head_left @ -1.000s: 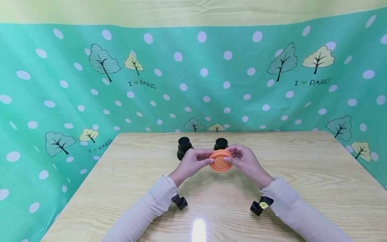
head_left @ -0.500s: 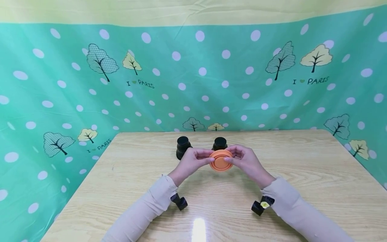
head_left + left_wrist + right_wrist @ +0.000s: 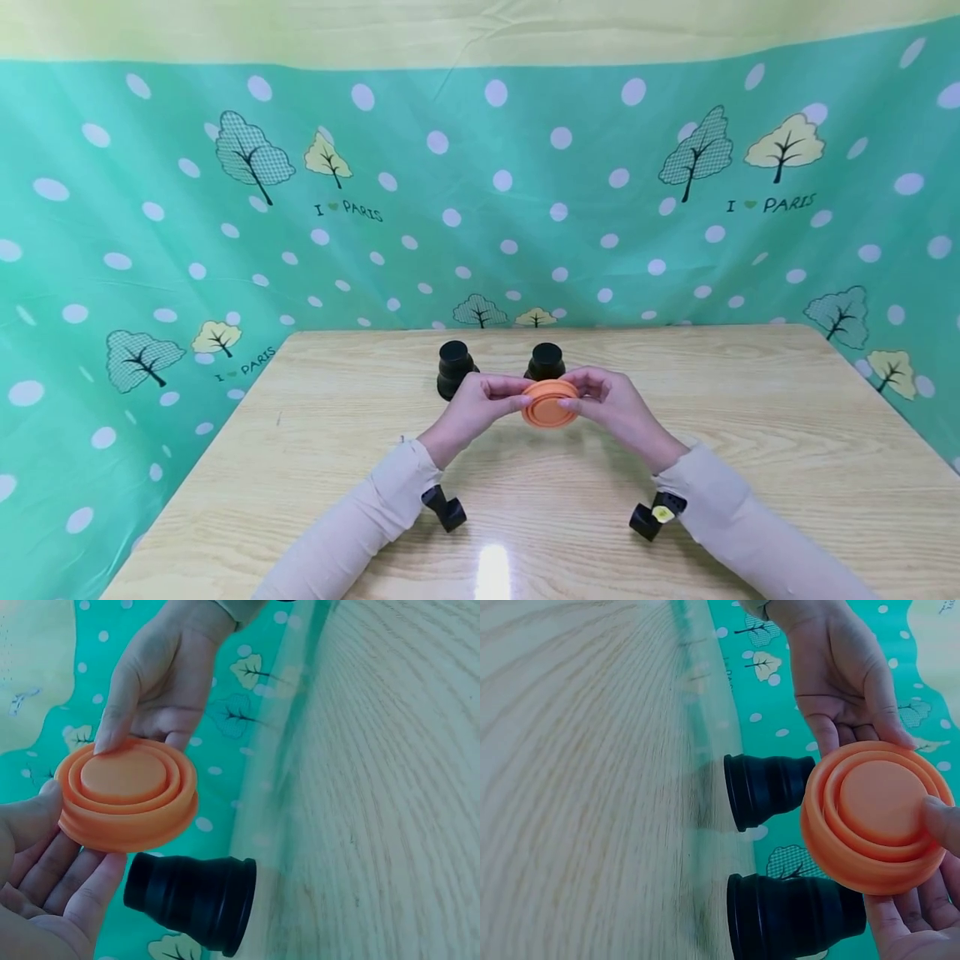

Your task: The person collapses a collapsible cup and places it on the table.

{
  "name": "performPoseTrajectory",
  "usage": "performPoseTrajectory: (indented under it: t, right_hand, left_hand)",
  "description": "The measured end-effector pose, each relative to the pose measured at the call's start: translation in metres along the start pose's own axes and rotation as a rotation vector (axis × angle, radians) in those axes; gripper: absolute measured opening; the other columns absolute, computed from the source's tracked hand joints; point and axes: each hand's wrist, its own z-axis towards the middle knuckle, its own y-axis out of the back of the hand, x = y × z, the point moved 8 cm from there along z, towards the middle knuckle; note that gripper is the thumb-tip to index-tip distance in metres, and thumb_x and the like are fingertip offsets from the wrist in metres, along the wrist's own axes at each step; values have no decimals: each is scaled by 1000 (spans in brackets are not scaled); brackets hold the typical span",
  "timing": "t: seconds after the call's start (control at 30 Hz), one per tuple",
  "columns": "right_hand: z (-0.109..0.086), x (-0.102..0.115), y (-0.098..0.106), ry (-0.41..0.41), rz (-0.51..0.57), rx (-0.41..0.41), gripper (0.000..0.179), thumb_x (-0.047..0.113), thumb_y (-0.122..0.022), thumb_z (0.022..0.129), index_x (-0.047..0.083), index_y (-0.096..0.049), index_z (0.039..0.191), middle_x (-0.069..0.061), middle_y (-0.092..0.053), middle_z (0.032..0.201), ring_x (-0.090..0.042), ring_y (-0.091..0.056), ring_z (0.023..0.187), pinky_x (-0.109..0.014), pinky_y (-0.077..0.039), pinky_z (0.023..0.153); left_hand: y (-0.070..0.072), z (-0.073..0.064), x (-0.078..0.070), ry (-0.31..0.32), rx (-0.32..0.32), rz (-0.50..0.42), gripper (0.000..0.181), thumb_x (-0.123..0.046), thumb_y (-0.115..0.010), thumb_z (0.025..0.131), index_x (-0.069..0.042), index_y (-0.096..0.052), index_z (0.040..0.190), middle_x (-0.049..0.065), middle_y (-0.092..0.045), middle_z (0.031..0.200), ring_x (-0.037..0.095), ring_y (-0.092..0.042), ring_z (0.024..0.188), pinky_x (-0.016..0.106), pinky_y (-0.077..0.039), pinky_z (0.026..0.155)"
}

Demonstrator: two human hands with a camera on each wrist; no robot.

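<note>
An orange collapsible cup (image 3: 549,412), folded down into flat rings, is held up over the table between both hands. My left hand (image 3: 480,408) pinches its left edge, thumb on the face turned toward me and fingers behind. At the opposite edge my right hand (image 3: 617,410) grips it the same way. Concentric rings around a round centre show plainly on the cup (image 3: 885,802) in the right wrist view. Beyond the hands, two black stepped cups stand upside down: the left black cup (image 3: 455,367) and the right black cup (image 3: 546,360), its lower part hidden by the orange cup.
The wooden table (image 3: 337,433) stretches out around the hands. Behind its far edge hangs a green dotted curtain (image 3: 397,200) with printed trees. Black wrist cameras are strapped on both forearms, the left camera (image 3: 447,508) and the right camera (image 3: 648,518) close above the tabletop.
Both hands keep their hold on the orange cup, which has tilted back a little and looks flatter. The black cups stay where they were.
</note>
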Motion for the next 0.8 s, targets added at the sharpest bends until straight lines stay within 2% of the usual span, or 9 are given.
performPoseTrajectory:
  t: [0.2,0.53,0.67,0.8]
  right_hand:
    - [-1,-2,-1,-20,19,18,35,15,-72,84,-1,-61,113,-14,-66,107,-12,-63,90,-23,-54,78]
    - [1,-5,-2,-63,34,64,44,27,-69,87,-2,-57,119,-12,-64,113,-11,-63,97,-22,-51,85]
    - [-1,-9,-2,-103,39,89,49,33,-61,92,1,-52,128,-14,-60,123,-15,-60,108,-31,-48,96]
    - [-2,-9,-3,-135,69,149,56,35,-52,97,-3,-43,137,-21,-49,136,-27,-54,120,-42,-43,104]
  left_hand:
    - [0,2,3,5,-3,3,29,-15,-69,86,-6,-69,113,9,-69,112,14,-67,98,28,-53,89]
    - [2,1,-1,-36,-8,5,28,-11,-70,85,-2,-69,111,14,-70,109,15,-69,94,28,-55,84]
    - [5,-1,-4,-49,-15,5,28,-8,-72,83,0,-69,109,16,-70,106,14,-69,91,28,-56,81]
    - [5,-3,-7,-66,0,33,26,-10,-72,83,-1,-70,107,15,-71,105,13,-69,89,27,-57,79]
